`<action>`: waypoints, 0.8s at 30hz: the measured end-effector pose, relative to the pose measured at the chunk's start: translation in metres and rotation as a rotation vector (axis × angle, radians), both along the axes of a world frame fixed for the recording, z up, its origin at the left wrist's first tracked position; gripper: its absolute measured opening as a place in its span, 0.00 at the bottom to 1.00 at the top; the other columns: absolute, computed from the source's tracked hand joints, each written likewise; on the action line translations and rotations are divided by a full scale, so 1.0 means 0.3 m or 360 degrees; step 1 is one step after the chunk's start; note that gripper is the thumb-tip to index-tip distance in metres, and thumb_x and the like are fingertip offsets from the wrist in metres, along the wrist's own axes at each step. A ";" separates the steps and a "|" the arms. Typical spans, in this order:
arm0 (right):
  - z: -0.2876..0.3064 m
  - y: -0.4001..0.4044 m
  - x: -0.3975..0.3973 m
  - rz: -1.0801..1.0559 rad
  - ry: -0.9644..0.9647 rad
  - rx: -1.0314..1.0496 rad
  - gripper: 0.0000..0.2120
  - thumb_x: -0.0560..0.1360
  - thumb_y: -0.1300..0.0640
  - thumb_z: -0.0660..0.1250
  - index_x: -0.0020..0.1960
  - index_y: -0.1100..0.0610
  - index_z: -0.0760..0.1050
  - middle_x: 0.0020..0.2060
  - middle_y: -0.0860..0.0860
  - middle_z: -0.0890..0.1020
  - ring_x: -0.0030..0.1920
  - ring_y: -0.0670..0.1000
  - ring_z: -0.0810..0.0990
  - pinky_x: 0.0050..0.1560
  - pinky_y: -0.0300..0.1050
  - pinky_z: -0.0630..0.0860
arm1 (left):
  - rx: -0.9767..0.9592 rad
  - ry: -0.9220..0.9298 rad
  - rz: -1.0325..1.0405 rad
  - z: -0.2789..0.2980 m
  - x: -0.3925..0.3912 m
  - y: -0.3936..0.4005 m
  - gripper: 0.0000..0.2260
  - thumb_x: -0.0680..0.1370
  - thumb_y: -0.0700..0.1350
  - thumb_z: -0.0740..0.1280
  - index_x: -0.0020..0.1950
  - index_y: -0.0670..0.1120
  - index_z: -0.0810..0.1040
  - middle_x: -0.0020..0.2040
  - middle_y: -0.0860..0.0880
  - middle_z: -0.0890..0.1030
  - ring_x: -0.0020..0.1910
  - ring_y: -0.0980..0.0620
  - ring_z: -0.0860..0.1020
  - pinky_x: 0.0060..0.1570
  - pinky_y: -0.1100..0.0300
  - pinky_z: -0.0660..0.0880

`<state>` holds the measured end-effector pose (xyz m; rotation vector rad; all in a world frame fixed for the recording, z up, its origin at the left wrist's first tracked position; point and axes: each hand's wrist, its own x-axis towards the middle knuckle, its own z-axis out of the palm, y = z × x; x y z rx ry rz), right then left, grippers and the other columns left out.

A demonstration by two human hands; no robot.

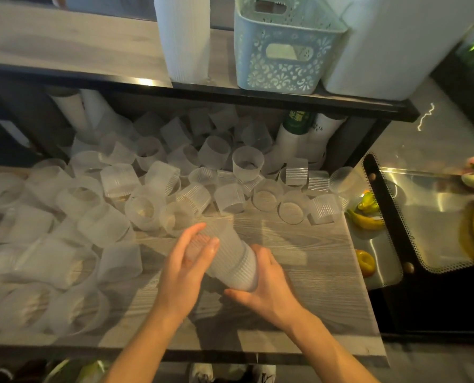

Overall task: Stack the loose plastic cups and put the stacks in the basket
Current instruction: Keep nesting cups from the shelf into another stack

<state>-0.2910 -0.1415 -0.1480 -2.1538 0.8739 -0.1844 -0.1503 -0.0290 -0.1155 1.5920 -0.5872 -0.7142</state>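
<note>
A stack of ribbed clear plastic cups (231, 261) lies tilted above the wooden table (299, 261), held between both hands. My right hand (269, 288) grips its wide lower end from the right. My left hand (186, 268) presses against its upper left side, fingers stretched along the cups. Several loose frosted and ribbed cups (111, 205) lie scattered over the left and back of the table, some upright, some on their sides. The pale blue lattice basket (280, 56) stands on the upper shelf at the back right.
A tall white cup stack (186, 37) stands left of the basket, and a white container (396, 45) to its right. White paper cup tubes (307, 136) lean under the shelf. Bananas (365, 221) and other fruit lie on a metal surface right of the table edge.
</note>
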 end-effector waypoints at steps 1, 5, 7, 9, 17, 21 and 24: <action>0.005 0.002 0.003 0.0012 -0.0020 -0.0011 0.41 0.62 0.40 0.78 0.67 0.47 0.61 0.56 0.42 0.67 0.57 0.42 0.70 0.57 0.43 0.74 | -0.0034 0.0056 0.0017 -0.008 -0.017 -0.005 0.29 0.67 0.67 0.66 0.65 0.56 0.75 0.56 0.63 0.80 0.57 0.65 0.77 0.53 0.68 0.72; 0.014 0.008 0.010 0.0013 -0.0042 -0.0034 0.42 0.63 0.40 0.78 0.69 0.49 0.61 0.57 0.44 0.68 0.58 0.42 0.70 0.58 0.40 0.73 | -0.0059 0.0080 0.0118 -0.020 -0.043 -0.010 0.29 0.68 0.67 0.65 0.64 0.53 0.75 0.54 0.60 0.82 0.55 0.63 0.79 0.49 0.72 0.73; 0.014 0.018 0.013 0.0018 -0.0041 -0.0012 0.42 0.63 0.41 0.79 0.69 0.49 0.61 0.58 0.44 0.67 0.58 0.41 0.70 0.58 0.35 0.72 | -0.0004 0.0005 0.0127 -0.029 -0.029 -0.002 0.29 0.68 0.68 0.64 0.64 0.54 0.75 0.53 0.57 0.82 0.54 0.62 0.79 0.50 0.69 0.74; 0.018 0.029 0.018 0.0024 -0.0044 0.0022 0.42 0.64 0.42 0.79 0.69 0.49 0.60 0.58 0.43 0.67 0.58 0.40 0.69 0.54 0.28 0.68 | 0.0068 -0.0114 0.0124 -0.037 -0.011 0.007 0.30 0.68 0.69 0.62 0.64 0.54 0.75 0.54 0.55 0.81 0.53 0.62 0.78 0.50 0.67 0.74; 0.056 0.071 0.040 0.0029 0.0015 0.0031 0.41 0.64 0.38 0.77 0.69 0.46 0.60 0.59 0.40 0.68 0.58 0.40 0.71 0.57 0.40 0.74 | 0.0124 -0.0288 -0.0009 -0.072 0.073 0.040 0.27 0.72 0.69 0.61 0.66 0.57 0.72 0.60 0.57 0.76 0.59 0.62 0.75 0.59 0.57 0.75; 0.067 0.099 0.075 -0.0047 -0.0026 0.0040 0.39 0.65 0.38 0.76 0.68 0.47 0.61 0.58 0.41 0.70 0.57 0.42 0.73 0.55 0.42 0.76 | 0.0119 -0.0447 -0.0161 -0.068 0.055 0.042 0.29 0.74 0.67 0.59 0.69 0.53 0.71 0.62 0.58 0.72 0.61 0.64 0.72 0.59 0.71 0.68; 0.058 0.107 0.079 -0.0086 -0.0040 0.0030 0.37 0.66 0.37 0.75 0.68 0.46 0.61 0.58 0.41 0.70 0.56 0.42 0.74 0.54 0.43 0.77 | 0.0163 -0.0388 -0.0326 -0.091 0.013 0.049 0.31 0.73 0.69 0.56 0.73 0.57 0.64 0.65 0.65 0.66 0.65 0.71 0.65 0.59 0.79 0.61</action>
